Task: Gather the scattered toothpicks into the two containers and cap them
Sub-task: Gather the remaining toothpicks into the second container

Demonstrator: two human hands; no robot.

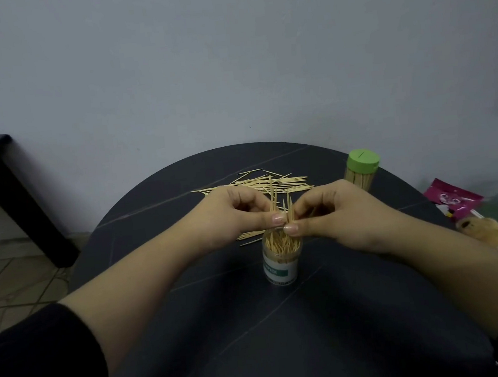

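Observation:
An uncapped clear container [281,265] with a green label stands mid-table, holding many upright toothpicks. Just above its mouth, my left hand [232,214] and my right hand [332,213] together pinch a small bundle of toothpicks [280,206], tips pointing up. Behind my hands a pile of loose toothpicks [259,182] lies on the black round table [254,324]; a few more toothpicks [251,236] lie under my left hand. A second container [361,171] with a green cap on, full of toothpicks, stands at the back right.
At the table's right edge lie a pink packet [452,200] and a small brown furry thing [483,229]. A dark low table [0,178] stands on the tiled floor to the left. A grey wall is close behind.

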